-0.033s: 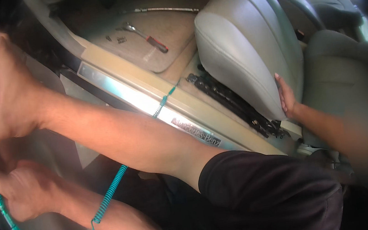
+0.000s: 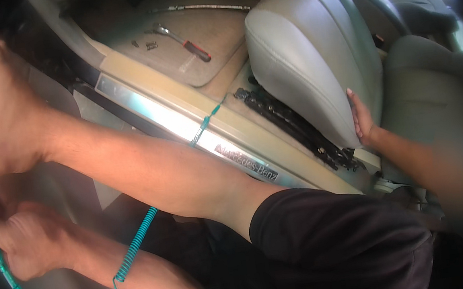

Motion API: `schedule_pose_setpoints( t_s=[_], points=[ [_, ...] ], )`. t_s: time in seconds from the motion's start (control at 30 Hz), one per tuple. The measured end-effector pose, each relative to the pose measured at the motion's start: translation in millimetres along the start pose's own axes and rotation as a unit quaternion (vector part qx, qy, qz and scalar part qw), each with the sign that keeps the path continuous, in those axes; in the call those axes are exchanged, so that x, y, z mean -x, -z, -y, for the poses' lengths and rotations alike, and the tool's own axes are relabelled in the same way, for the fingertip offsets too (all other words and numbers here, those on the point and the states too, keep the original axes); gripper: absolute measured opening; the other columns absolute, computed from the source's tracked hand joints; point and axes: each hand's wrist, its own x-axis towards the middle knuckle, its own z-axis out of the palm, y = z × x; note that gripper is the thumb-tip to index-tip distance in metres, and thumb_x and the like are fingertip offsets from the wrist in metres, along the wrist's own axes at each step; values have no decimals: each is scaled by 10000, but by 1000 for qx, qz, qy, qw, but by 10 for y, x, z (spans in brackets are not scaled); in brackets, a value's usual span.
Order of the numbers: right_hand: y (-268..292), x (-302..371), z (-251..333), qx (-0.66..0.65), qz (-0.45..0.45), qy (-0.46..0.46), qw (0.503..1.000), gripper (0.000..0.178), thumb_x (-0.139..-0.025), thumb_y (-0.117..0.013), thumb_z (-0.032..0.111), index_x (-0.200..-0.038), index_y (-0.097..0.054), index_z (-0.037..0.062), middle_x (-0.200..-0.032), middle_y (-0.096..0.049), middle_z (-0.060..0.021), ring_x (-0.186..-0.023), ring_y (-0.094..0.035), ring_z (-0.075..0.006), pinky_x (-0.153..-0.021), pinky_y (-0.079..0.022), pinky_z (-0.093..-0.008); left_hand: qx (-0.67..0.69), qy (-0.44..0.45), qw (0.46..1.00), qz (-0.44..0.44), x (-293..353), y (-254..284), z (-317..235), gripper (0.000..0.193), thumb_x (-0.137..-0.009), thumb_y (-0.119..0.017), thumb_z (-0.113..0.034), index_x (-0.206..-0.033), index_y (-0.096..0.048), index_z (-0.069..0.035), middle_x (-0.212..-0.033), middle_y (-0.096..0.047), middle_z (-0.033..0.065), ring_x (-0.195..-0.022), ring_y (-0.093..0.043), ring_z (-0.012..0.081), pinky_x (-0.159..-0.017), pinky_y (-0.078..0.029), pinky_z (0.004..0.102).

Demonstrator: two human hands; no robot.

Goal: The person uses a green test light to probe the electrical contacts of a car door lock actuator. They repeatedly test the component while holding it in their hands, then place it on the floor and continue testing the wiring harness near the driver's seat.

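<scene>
At the far left, my left hand (image 2: 32, 241) is closed round a slim teal test probe (image 2: 14, 284) with a thin tip. A teal coiled cord (image 2: 136, 243) runs from it, passes behind my bare leg and crosses the door sill. The cord's teal end clip (image 2: 215, 109) lies by the black seat rail (image 2: 292, 122); its exact hold is too small to tell. My right hand (image 2: 361, 117) rests with fingers stretched flat against the edge of the grey car seat's backrest (image 2: 308, 60), holding nothing.
My bare leg (image 2: 147, 160) stretches across the shiny sill plate (image 2: 183, 127), its foot at the far left. On the floor mat (image 2: 205, 75) lie a red-and-black-handled ratchet (image 2: 181, 42), small dark pieces (image 2: 151, 45) and a long metal bar (image 2: 209, 8). A rear seat (image 2: 427, 91) stands behind.
</scene>
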Motion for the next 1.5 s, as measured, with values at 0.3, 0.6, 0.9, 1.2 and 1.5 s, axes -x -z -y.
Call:
schedule_pose_setpoints(
  t_s=[0.3, 0.6, 0.9, 1.2, 1.5],
  points=[
    [4221, 925, 67, 250, -46, -598, 760, 681, -933, -472, 780, -562, -265, 248, -446, -256, 57, -311, -276, -127, -298, -206, -293, 123, 55, 990, -50, -179, 272, 657, 327, -913, -657, -43, -820, -622, 269, -895, -719, 316, -742, -755, 320, -678, -656, 348],
    [4121, 851, 71, 237, -46, -586, 774, 673, -943, -467, 769, -568, -276, 244, -453, -257, 60, -313, -278, -129, -299, -208, -290, 128, 38, 990, -45, -106, 189, 491, 303, -915, -671, -43, -852, -645, 252, -875, -732, 282, -723, -757, 316, -672, -667, 347],
    [-1305, 73, 472, -152, 30, 152, 976, 865, -563, -817, 451, -1168, -387, 7, -1239, -327, -199, -1137, -375, -357, -968, -331, -407, 94, 106, 988, -55, 181, 15, 82, 324, -944, -685, -127, -920, -672, 196, -939, -730, 252, -818, -755, 294, -768, -649, 355],
    [-1589, -56, 925, -498, 225, 85, 833, 941, -627, -830, 51, -1451, -376, 50, -1637, -214, -160, -1495, -302, -333, -1231, -283, -480, 269, 62, 961, -8, 159, 112, 35, 158, -1001, -615, -1, -1105, -513, 60, -1127, -686, 274, -1035, -700, 284, -965, -561, 400],
    [-1521, -39, 974, -491, 266, 66, 827, 949, -661, -783, -12, -1489, -326, 68, -1646, -197, -108, -1487, -313, -283, -1230, -312, -473, 230, 39, 972, -7, 190, 97, 90, 121, -996, -606, 2, -1085, -562, 70, -1094, -707, 260, -1010, -715, 284, -943, -581, 396]
  ],
)
